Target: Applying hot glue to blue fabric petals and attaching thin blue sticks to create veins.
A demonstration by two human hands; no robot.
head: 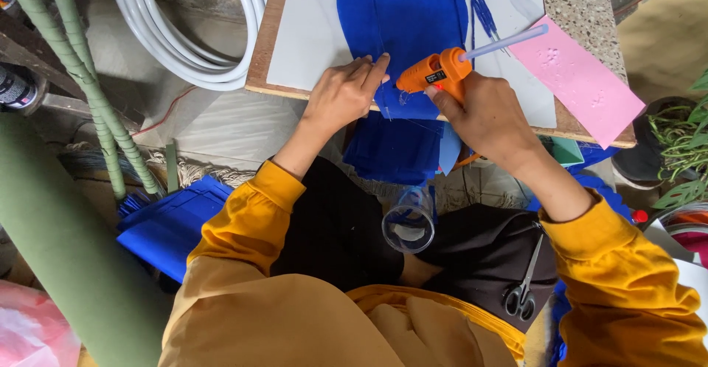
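Note:
My right hand (483, 112) grips an orange glue gun (435, 72) with a clear glue stick (505, 42) poking out of its back. Its nozzle points left and down at a sheet of blue material (413, 20) that hangs over the near edge of a low wooden board (258, 50). My left hand (343, 95) lies flat on the edge of the blue sheet, fingers close to the nozzle. A roll of clear tape (409, 223) rests on my lap, and black-handled scissors (523, 282) lie on my right thigh.
A pink foam strip (582, 79) lies on the board's right side. White coiled tubing (184, 35) sits at the far left, green wrapped poles (81, 79) run down the left. More blue sheets (166, 223) lie on the floor, and a potted plant (682, 146) stands at the right.

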